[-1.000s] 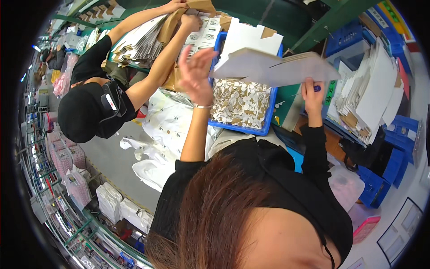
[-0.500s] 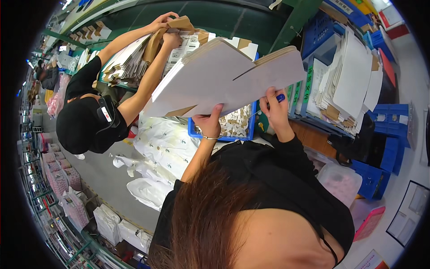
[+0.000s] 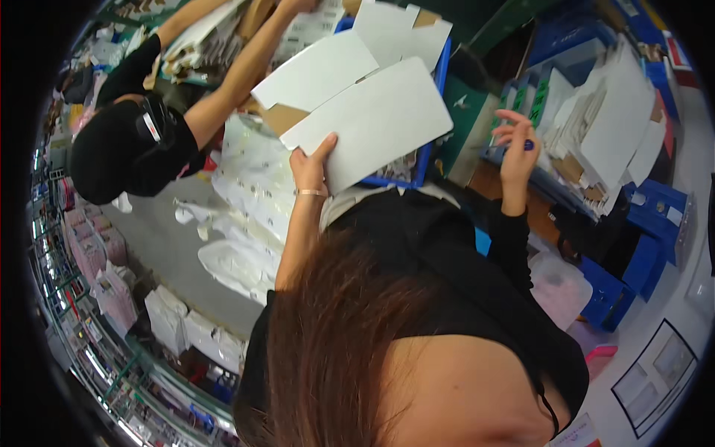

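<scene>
My left hand (image 3: 311,167) grips the near edge of white flat cardboard box blanks (image 3: 387,119), thumb on top. The blanks have slots, and a brown patch shows at one side. They are tilted over a blue crate (image 3: 441,86), hiding most of what is in it. Another slotted white cardboard piece (image 3: 406,36) shows beyond them, over the crate's far part. My right hand (image 3: 515,156) is raised to the right, apart from the cardboard, with its fingers spread and slightly curled. A small dark blue thing (image 3: 529,145) sits at one of its fingers.
At left, a co-worker in a black cap (image 3: 119,149) reaches toward stacked cardboard (image 3: 197,48). White plastic sheeting (image 3: 253,186) hangs between us. On the right stand upright white sheets (image 3: 596,119), blue bins (image 3: 655,216) and a translucent tub (image 3: 558,287).
My right hand has let go of the cardboard and moved right. My left hand has shifted left with the blanks, which now lie flatter and show more of their face.
</scene>
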Action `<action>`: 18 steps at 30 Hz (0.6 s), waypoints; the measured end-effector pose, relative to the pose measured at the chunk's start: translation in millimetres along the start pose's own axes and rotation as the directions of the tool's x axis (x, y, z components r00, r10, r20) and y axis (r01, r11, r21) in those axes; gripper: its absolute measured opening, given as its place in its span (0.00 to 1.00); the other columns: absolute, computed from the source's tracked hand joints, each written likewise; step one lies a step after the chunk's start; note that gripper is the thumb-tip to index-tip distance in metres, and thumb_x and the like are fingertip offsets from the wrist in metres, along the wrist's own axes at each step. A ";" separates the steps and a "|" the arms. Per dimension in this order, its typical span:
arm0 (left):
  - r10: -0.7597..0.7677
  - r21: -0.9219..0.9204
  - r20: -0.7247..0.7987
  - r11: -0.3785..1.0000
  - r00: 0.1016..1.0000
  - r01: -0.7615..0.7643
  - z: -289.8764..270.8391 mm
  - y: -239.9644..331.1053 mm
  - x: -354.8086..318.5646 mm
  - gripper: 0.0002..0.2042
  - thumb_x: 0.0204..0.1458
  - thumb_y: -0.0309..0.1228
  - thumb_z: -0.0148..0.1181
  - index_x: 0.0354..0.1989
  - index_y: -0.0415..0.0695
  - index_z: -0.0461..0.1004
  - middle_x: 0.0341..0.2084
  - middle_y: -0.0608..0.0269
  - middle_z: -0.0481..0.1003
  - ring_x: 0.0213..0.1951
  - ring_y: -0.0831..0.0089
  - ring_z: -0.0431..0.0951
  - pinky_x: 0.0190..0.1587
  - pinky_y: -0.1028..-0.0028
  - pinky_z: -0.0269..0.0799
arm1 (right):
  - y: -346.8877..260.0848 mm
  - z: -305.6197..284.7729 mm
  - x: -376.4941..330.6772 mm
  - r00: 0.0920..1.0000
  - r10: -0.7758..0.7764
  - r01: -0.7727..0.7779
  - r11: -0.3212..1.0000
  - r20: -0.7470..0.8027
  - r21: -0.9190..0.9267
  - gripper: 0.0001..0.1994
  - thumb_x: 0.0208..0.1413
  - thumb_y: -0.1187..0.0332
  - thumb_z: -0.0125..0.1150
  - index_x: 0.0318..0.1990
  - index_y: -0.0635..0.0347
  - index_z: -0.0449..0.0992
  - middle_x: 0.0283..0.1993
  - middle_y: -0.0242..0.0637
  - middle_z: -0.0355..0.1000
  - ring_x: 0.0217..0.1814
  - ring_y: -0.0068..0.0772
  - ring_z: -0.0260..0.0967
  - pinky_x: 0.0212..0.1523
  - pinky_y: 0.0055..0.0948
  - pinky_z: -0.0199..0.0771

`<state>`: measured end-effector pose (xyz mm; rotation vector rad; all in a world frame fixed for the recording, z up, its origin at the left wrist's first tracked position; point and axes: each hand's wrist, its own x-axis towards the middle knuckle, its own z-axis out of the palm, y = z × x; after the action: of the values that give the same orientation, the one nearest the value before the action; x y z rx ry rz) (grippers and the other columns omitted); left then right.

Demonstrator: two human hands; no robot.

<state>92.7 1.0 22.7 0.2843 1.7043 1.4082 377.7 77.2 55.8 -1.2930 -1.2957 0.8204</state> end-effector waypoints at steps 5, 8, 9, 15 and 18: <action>-0.196 0.257 -0.093 0.943 0.976 0.214 -20.3 -74.4 33.7 0.20 0.34 0.26 0.67 0.35 0.28 0.67 0.27 0.51 0.73 0.26 0.68 0.74 0.30 0.77 0.72 | 47.6 -13.1 -19.3 0.995 0.082 -0.083 0.997 0.061 0.009 0.22 0.59 0.61 0.33 0.27 0.67 0.72 0.21 0.35 0.68 0.18 0.24 0.60 0.20 0.17 0.59; -0.245 0.314 -0.157 0.906 0.957 0.284 -36.9 -105.6 52.5 0.22 0.32 0.28 0.68 0.35 0.27 0.67 0.28 0.50 0.73 0.27 0.66 0.74 0.31 0.76 0.72 | 69.6 13.9 -39.6 0.967 0.242 -0.252 0.949 0.077 0.191 0.19 0.58 0.63 0.39 0.22 0.67 0.71 0.19 0.35 0.68 0.17 0.25 0.63 0.20 0.16 0.61; -0.257 0.330 -0.175 0.894 0.951 0.302 -39.7 -113.7 54.0 0.23 0.32 0.28 0.68 0.36 0.27 0.67 0.28 0.49 0.73 0.28 0.66 0.74 0.32 0.76 0.72 | 75.0 24.3 -44.3 0.972 0.227 -0.234 0.951 0.058 0.203 0.18 0.57 0.65 0.43 0.20 0.66 0.71 0.18 0.35 0.68 0.17 0.25 0.64 0.20 0.16 0.61; -0.241 0.406 -0.286 0.846 0.927 0.345 -34.1 -92.0 40.8 0.27 0.31 0.29 0.69 0.38 0.25 0.65 0.31 0.47 0.72 0.29 0.64 0.74 0.34 0.75 0.72 | 108.7 48.9 -61.8 0.995 0.082 -0.077 0.993 0.057 -0.087 0.13 0.46 0.77 0.56 0.12 0.65 0.64 0.14 0.31 0.65 0.14 0.21 0.64 0.16 0.15 0.61; -0.198 0.423 -0.341 0.840 0.919 0.339 -37.6 -99.6 45.6 0.30 0.31 0.30 0.70 0.41 0.24 0.63 0.33 0.45 0.71 0.31 0.63 0.74 0.34 0.75 0.73 | 116.7 60.0 -63.9 0.991 0.084 -0.081 0.996 0.102 -0.033 0.11 0.47 0.77 0.55 0.15 0.66 0.68 0.15 0.32 0.67 0.15 0.22 0.67 0.18 0.14 0.61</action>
<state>72.5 -27.5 -87.7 0.0973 2.2283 0.8308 335.1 48.2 -80.7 -1.3491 -1.3467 0.9397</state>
